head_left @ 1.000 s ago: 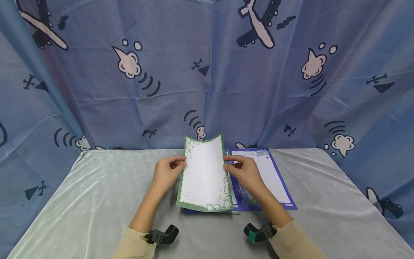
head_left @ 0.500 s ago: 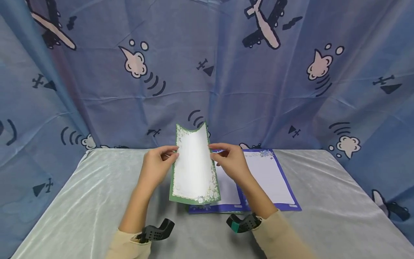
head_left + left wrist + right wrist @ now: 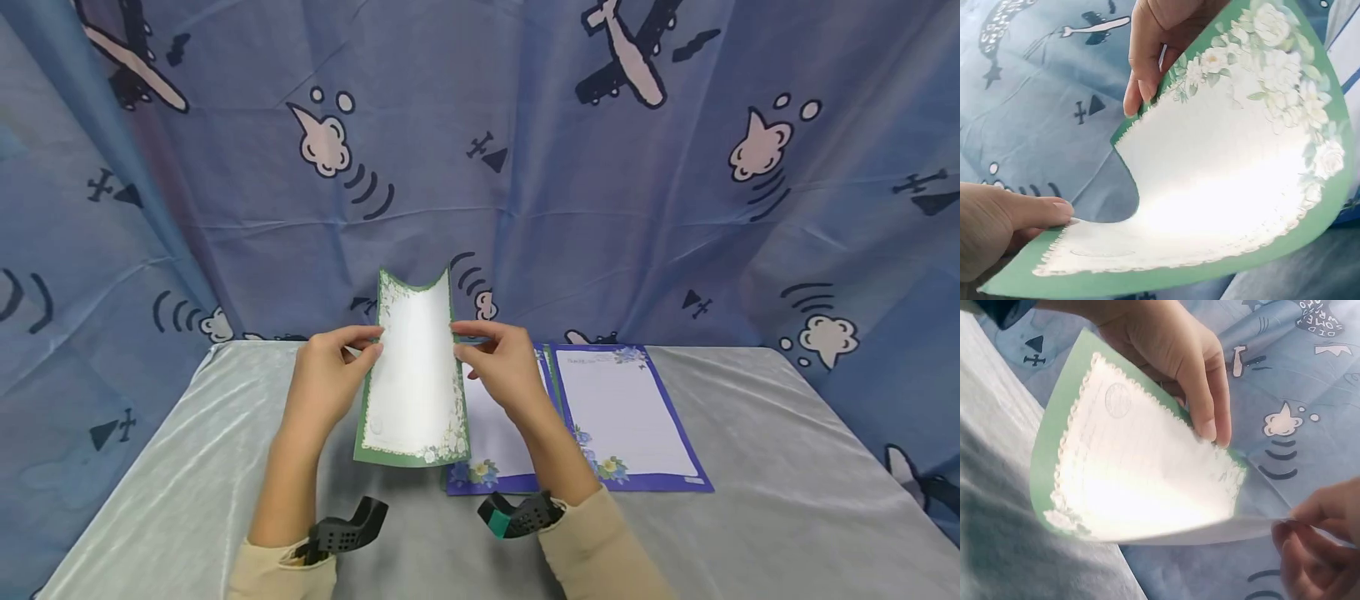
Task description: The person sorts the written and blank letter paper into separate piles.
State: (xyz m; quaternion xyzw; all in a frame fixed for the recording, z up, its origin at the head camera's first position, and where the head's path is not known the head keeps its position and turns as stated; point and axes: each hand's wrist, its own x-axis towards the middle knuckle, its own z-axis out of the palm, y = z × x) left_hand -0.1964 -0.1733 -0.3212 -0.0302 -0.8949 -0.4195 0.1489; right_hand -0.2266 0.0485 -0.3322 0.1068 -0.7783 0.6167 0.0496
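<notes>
- Paper with a green flowered border hangs between your two hands, raised over the table left of its middle, its top reaching past the far edge in the head view.
- Your left hand pinches the left border between thumb and fingers; your right hand pinches the right border likewise, and the sheet bows between them.
- Two purple-bordered sheets lie side by side near the far edge: the left purple sheet, partly covered from sight by the green one and your hand, and the right purple sheet.
- Lifting looks done, by my judgement; setting the green sheet down is not yet done.
- A round mark sits near the green sheet's corner, its letters illegible.
- Your right purple sheet carries a faint line of writing, too small to read.
- Curtain lettering is too unclear to trust; no brand can be read.
</notes>
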